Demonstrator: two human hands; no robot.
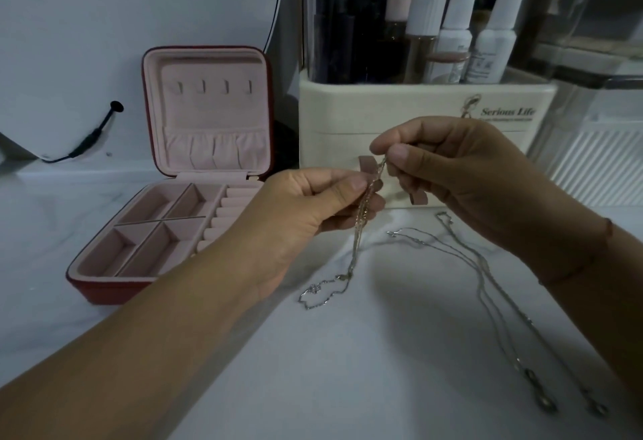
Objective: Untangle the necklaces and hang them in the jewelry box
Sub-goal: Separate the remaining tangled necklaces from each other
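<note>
A thin tangled necklace chain (pixel 358 237) hangs between both hands above the white tabletop, its lower end trailing onto the surface. My left hand (pixel 313 210) pinches the chain between thumb and fingers. Just above it, my right hand (pixel 462 175) pinches the chain's upper end. Two more silver necklaces (pixel 487 286) lie stretched out on the table under my right forearm. The red jewelry box (pixel 104 286) stands open at the left, with a pink lining, empty compartments and a row of small hooks (pixel 214 87) in its upright lid.
A cream cosmetics organizer (pixel 417 119) with bottles stands behind my hands, with a clear case (pixel 591 57) to its right. A round mirror (pixel 139 22) with a black cable (pixel 90 137) leans at the back left. The white tabletop (pixel 348 370) stretches toward me.
</note>
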